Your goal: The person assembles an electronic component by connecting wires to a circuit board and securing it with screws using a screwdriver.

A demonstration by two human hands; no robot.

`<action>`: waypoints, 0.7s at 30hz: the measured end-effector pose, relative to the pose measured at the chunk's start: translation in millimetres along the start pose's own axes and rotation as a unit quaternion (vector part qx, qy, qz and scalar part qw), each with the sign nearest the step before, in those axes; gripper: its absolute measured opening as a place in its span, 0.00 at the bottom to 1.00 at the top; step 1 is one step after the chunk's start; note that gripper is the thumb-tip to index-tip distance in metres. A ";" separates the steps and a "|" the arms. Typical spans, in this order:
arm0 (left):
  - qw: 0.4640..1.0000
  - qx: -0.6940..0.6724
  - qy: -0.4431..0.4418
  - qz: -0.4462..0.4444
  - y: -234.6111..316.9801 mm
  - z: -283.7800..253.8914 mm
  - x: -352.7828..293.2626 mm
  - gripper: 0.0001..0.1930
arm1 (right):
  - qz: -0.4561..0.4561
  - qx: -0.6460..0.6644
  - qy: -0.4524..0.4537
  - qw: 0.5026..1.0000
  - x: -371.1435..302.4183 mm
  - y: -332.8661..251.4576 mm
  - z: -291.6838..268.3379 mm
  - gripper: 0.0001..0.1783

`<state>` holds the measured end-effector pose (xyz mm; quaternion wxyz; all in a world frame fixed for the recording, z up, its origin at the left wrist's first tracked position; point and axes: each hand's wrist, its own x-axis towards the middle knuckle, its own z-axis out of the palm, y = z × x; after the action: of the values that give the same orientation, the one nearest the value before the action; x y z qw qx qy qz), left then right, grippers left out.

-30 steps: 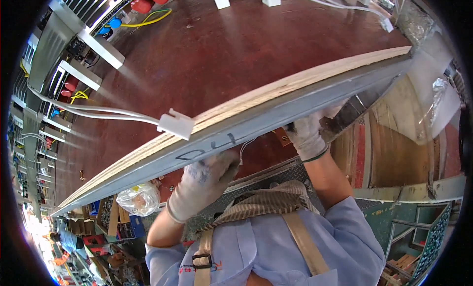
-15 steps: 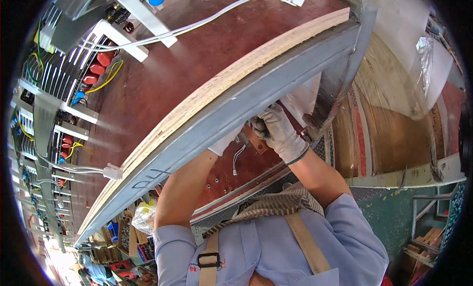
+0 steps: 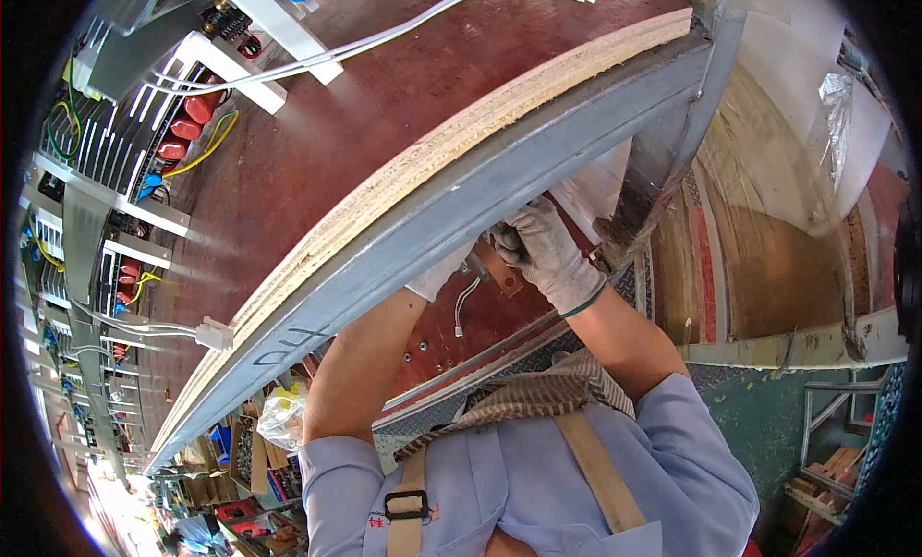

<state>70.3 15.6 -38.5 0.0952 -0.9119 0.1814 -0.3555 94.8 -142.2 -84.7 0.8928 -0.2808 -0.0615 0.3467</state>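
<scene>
Two gloved hands, come together: a second ago left and right were well apart along the rail (image 3: 519, 163); now both sit under it, almost unmoved over the last half second, which suggests attention on one spot. Right hand (image 3: 543, 250): pale knit glove, darkened at the fingertips, fingers curled inward; whether clamped on anything, cannot tell. Left hand (image 3: 445, 272): only the white cuff side shows, the rest behind the rail; state of its fingers, cannot tell. Strip (image 3: 498, 269): one, flat, copper-brown, pierced near its lower end, lying just below the right fingers and between the two hands; contact with either is not clear. Lead (image 3: 468, 296): one, thin, white, flexible, ending in a small plug, hanging to the left of the strip, below the fingers. Lower board (image 3: 437, 317): smooth, red-brown, beneath the fingers, with a few small metal nuts (image 3: 423, 347) scattered nearer the body. Rail: grey painted metal, scuffed, black hand-drawn mark on its face, directly above the fingers. Shelf (image 3: 413, 115): glossy dark-red top, raw layered plywood edge, beyond the rail. Film (image 3: 594, 190): whitish, translucent, creased, just right of the right fingers. Bag (image 3: 281, 421): clear, crumpled plastic, well to the left of the fingers.
</scene>
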 end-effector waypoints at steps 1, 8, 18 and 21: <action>1.000 -0.007 0.000 -0.005 0.1 0.1 0.4 0.10 | -0.004 0.002 0.000 1.000 0.7 1.3 -1.2 0.10; 0.998 -0.045 -0.002 -0.035 9.8 -14.8 12.4 0.09 | 0.000 -0.034 -0.023 0.999 -0.3 -2.6 -0.8 0.09; 0.992 -0.045 -0.069 -0.099 -1.2 11.8 -14.1 0.13 | 0.011 -0.031 -0.014 0.999 -2.5 -4.8 6.9 0.10; 0.997 -0.016 -0.053 -0.056 0.6 10.9 -14.4 0.15 | 0.019 -0.037 -0.012 0.999 -1.3 -6.1 3.8 0.10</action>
<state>67.9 21.3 -55.5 0.0696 -0.9395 0.1306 -0.3088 96.2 -145.0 -78.0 0.8745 -0.3102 -0.0796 0.3644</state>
